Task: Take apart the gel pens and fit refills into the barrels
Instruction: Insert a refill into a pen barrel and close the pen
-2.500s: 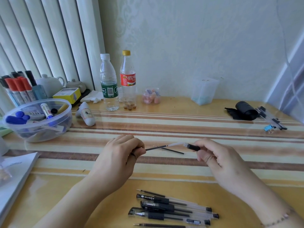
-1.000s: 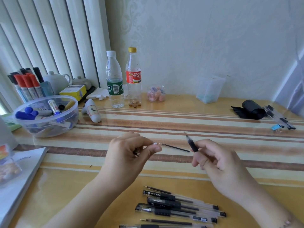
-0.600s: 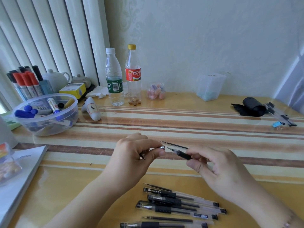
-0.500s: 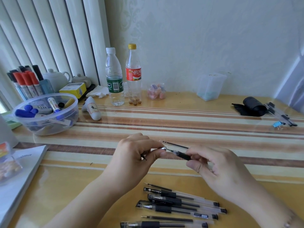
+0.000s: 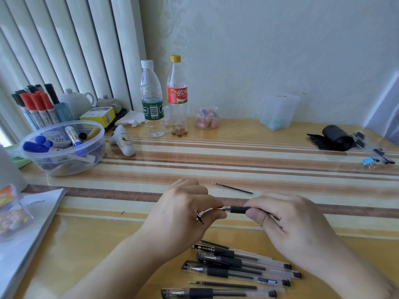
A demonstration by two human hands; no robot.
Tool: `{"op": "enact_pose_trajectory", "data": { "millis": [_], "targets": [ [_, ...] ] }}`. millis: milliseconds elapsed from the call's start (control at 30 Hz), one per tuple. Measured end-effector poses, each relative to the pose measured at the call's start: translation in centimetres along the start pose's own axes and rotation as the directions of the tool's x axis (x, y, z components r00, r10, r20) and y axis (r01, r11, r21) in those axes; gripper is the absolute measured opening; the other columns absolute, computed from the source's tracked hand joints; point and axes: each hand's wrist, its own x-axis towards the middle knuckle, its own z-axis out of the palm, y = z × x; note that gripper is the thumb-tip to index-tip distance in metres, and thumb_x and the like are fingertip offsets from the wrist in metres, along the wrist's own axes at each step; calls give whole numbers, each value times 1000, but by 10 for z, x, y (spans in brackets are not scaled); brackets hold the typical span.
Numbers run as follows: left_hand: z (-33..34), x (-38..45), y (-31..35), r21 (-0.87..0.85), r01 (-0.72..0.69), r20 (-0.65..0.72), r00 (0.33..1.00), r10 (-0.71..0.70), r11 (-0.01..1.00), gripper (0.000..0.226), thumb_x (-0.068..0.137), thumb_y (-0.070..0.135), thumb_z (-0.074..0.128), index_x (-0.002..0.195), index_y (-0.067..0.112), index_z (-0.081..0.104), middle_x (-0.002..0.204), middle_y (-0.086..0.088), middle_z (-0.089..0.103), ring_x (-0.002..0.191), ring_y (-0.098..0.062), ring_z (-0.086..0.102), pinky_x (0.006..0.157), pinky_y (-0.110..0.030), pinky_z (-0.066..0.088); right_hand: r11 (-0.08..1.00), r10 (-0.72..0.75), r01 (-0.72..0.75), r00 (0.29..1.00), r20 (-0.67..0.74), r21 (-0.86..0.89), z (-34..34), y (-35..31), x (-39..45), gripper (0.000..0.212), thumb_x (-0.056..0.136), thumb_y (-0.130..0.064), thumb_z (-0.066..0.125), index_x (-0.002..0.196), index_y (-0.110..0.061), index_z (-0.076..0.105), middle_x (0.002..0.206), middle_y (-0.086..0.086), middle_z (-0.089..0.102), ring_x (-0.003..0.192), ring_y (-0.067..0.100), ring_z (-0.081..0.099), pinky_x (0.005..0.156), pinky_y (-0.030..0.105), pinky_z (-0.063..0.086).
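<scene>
My right hand [image 5: 289, 225] grips a gel pen barrel [image 5: 237, 209] by its black rubber grip, lying level and pointing left. My left hand [image 5: 183, 210] pinches the small metal tip [image 5: 223, 208] at the barrel's front end, thumb and forefinger closed on it. A short dark piece pokes out under my left fingers. One thin black refill [image 5: 232, 188] lies alone on the striped table just beyond my hands. Several capped gel pens [image 5: 237, 268] and a loose refill [image 5: 222, 284] lie in a row near the table's front edge, below my hands.
A clear bowl of markers [image 5: 62, 147] stands at the left, with two plastic bottles [image 5: 153, 100] behind the middle. A white booklet [image 5: 23, 231] lies at the near left. A black roll [image 5: 334, 138] and more pens [image 5: 373, 151] sit at the far right.
My hands have come together: the barrel in my right hand swung down level and its front end met the metal tip held in my left fingers. The lone refill stayed on the table.
</scene>
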Motion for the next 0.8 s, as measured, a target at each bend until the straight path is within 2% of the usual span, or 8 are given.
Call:
{"op": "enact_pose_trajectory", "data": {
  "millis": [133, 233, 333, 400, 533, 600, 700, 800],
  "targets": [
    [-2, 1, -2, -31, 24, -24, 999, -24, 999, 22, 85, 40, 62, 85, 25, 78, 60, 18, 53, 63, -2, 38, 67, -11, 31, 978, 90, -106, 991, 96, 181, -1, -4, -3, 27, 79, -62, 53, 94, -39, 57, 68, -12, 66, 50, 7, 54, 48, 16, 42],
    [-3, 1, -3, -41, 13, -15, 1000, -14, 999, 22, 85, 39, 62, 85, 24, 79, 59, 18, 53, 63, 0, 36, 68, -8, 29, 971, 120, -138, 988, 102, 193, -1, -5, -2, 19, 79, -45, 67, 82, -36, 52, 73, -12, 66, 47, 15, 51, 51, 31, 45],
    [-3, 2, -2, -47, -13, -12, 1000, 12, 999, 20, 85, 35, 63, 86, 23, 79, 62, 24, 41, 64, 1, 32, 69, -6, 27, 984, 126, -139, 986, 113, 114, 0, -6, -1, 21, 88, -47, 53, 68, -40, 53, 60, -15, 66, 43, 10, 53, 44, 19, 39],
    [-3, 2, -1, -45, -20, -14, 1000, 19, 999, 19, 84, 35, 64, 86, 23, 79, 63, 24, 40, 65, 1, 31, 70, -6, 27, 982, 127, -140, 987, 101, 130, -1, -8, -2, 33, 90, -56, 40, 61, -47, 51, 51, -10, 62, 39, 10, 53, 45, 24, 46],
    [-3, 1, -4, -34, 21, -18, 1000, -22, 999, 16, 83, 35, 68, 85, 24, 79, 60, 18, 54, 63, 1, 37, 68, -7, 29, 959, 161, -183, 980, 115, 216, -4, -7, -3, 30, 74, -68, 56, 82, -39, 55, 78, -13, 64, 44, 14, 47, 46, 26, 39],
    [-4, 1, -4, -44, 15, -8, 1000, -15, 999, 13, 82, 32, 71, 86, 23, 79, 61, 22, 49, 63, 2, 37, 69, -6, 29, 955, 172, -193, 979, 112, 224, -3, -8, -2, 21, 77, -58, 58, 74, -38, 57, 75, -10, 65, 44, 18, 50, 47, 32, 42],
    [-5, 1, -3, -62, 1, 3, 1000, -1, 998, 13, 81, 30, 71, 87, 22, 79, 63, 26, 40, 63, 3, 35, 69, -4, 28, 965, 162, -179, 981, 104, 193, -3, -11, -2, 33, 85, -63, 40, 59, -47, 54, 56, 1, 65, 39, 16, 52, 44, 34, 45],
    [-5, 2, -4, -53, 27, 1, 1000, -27, 998, 12, 80, 31, 71, 85, 23, 79, 63, 25, 43, 63, 6, 36, 69, -4, 28, 954, 164, -191, 977, 133, 232, -4, -11, -3, 27, 77, -71, 48, 83, -45, 55, 73, -8, 67, 44, 16, 51, 47, 32, 44]
  ]
}}
